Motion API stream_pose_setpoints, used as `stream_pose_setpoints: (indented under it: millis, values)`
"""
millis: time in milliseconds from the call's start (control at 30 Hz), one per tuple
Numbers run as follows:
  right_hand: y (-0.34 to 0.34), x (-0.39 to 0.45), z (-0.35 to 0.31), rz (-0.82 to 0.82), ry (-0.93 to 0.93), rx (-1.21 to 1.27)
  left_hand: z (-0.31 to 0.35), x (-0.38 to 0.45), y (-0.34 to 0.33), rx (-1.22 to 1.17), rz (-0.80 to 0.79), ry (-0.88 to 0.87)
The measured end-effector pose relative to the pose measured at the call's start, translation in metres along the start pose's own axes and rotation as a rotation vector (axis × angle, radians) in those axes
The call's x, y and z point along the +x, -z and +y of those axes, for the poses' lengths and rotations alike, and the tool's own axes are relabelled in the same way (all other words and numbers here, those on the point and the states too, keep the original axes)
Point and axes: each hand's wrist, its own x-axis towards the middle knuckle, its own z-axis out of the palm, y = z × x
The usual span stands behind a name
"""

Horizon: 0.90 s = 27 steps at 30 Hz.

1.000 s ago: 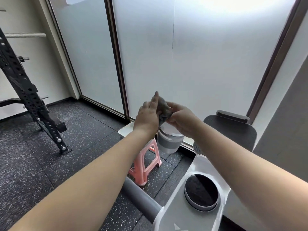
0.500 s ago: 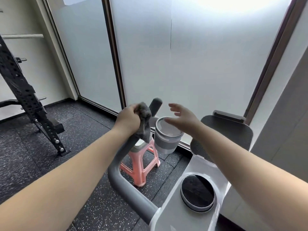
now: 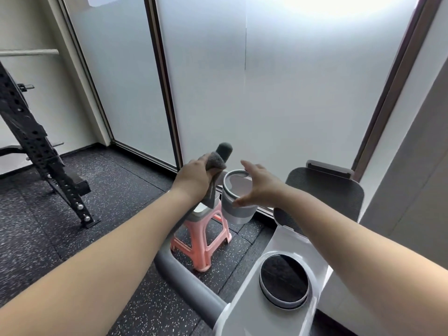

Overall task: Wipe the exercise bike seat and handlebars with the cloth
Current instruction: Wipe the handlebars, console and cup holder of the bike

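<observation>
The bike's grey left handlebar (image 3: pixel 184 282) curves up from the white console (image 3: pixel 261 318) to a dark foam tip (image 3: pixel 224 151). My left hand (image 3: pixel 194 178) is closed around the upper handlebar with the grey cloth (image 3: pixel 214 163) wrapped between palm and bar, just below the tip. A cloth corner hangs down beside the bar. My right hand (image 3: pixel 257 185) hovers open, fingers spread, over the grey cup (image 3: pixel 237 204), holding nothing. The seat is out of view.
A pink plastic stool (image 3: pixel 206 241) stands on the speckled rubber floor under the handlebar. A dark tablet holder (image 3: pixel 324 190) rises behind the console's round black dial (image 3: pixel 283 278). A black perforated rack (image 3: pixel 36 151) leans at left. Frosted glass panels (image 3: pixel 266 81) stand ahead.
One second ago both hands held the cloth together at the handlebar tip. My right hand let go and opened; my left hand slid down, then back up near the tip.
</observation>
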Motion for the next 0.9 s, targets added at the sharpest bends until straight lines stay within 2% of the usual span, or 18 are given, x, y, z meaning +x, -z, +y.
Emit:
stream_pose_setpoints:
  millis: [133,233,400,467,600,733,900]
  values:
    - [0.001,0.001,0.001,-0.010,-0.012,0.004,-0.021,-0.023,0.007,0.085,-0.121,0.042]
    - [0.002,0.000,0.000,-0.027,-0.024,-0.015,-0.034,-0.042,0.021,0.117,-0.264,0.086]
    - [0.002,0.000,-0.001,-0.027,-0.026,0.007,-0.052,-0.052,0.041,0.324,-0.539,0.139]
    - [0.001,-0.001,-0.003,0.023,-0.021,0.047,-0.045,-0.049,0.043,0.290,-0.484,0.118]
    - [0.001,-0.007,-0.007,0.137,-0.002,0.101,-0.014,-0.041,0.023,0.039,-0.231,0.098]
    - [0.003,-0.012,-0.004,0.158,-0.028,0.124,-0.013,-0.049,0.006,0.105,-0.204,0.174]
    - [0.004,-0.029,-0.001,0.235,-0.052,0.189,-0.039,-0.080,0.012,0.217,-0.253,0.298]
